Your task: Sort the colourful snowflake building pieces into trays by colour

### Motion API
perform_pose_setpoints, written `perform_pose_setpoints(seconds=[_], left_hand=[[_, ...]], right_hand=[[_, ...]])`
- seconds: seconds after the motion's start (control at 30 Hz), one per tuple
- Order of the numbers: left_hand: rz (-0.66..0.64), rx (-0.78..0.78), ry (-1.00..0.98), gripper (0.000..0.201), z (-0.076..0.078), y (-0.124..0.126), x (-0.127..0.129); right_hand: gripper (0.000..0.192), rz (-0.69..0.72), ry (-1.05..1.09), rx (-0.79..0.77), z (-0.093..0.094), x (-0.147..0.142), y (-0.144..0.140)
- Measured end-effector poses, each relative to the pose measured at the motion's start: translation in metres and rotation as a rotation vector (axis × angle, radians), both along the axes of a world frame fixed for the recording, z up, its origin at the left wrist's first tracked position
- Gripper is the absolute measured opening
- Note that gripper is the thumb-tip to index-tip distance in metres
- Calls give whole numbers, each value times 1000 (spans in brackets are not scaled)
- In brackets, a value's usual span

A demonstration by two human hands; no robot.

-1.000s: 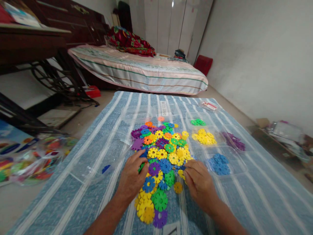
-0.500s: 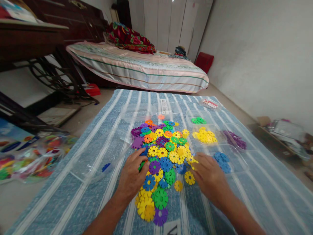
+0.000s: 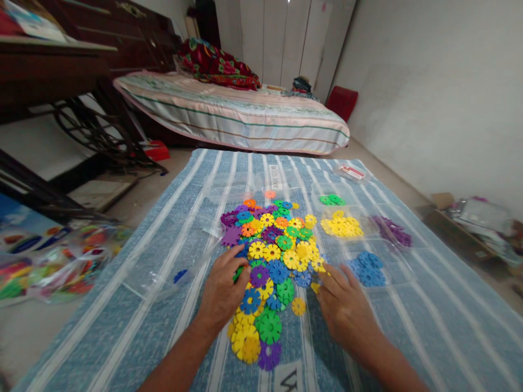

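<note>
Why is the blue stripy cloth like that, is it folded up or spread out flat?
Spread out flat. The blue striped cloth lies open across the floor, its stripes running straight, with the pile of flower discs on top.

My right hand (image 3: 345,307) drew back from the blue discs (image 3: 368,268) toward the edge of the mixed pile (image 3: 272,256), its fingertips (image 3: 322,275) settling on a yellow disc (image 3: 315,286). That disc, lying free and plain beside my hand half a second earlier, ended partly covered. The blue discs came fully into view.
</note>
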State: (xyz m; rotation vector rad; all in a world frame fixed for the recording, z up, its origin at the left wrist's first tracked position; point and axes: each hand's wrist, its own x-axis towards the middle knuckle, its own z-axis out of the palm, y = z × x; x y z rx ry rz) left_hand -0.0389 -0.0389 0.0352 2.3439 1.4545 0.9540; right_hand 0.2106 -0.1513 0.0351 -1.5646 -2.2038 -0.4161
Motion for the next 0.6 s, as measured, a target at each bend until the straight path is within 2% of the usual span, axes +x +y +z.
perform_pose_setpoints(seconds=[0.1,0.17,0.23,0.3,0.37,0.47,0.5,0.6], left_hand=[[1,2,-8,23,-1,1,0],[1,6,-8,23,-2,0,0],[1,13,-9,22,-2,0,0],[0,15,-10,22,-2,0,-1],[-3,10,-10,21,-4,-1,-1],[-9,11,-13,21,-6,0,-2],[-11,15,-15,21,-6,0,-2],[-13,23,-23,21,-6,0,-1]], right_hand=[[20,45,67,35,28,13,13],[19,19,59,133,52,30,27],[13,-117,26,279,70,47,42],[13,-242,1,371,78,55,50],[15,-218,10,344,73,50,48],[12,-6,83,119,48,17,30],[12,27,110,31,39,3,22],[7,13,158,-136,15,-30,5]])
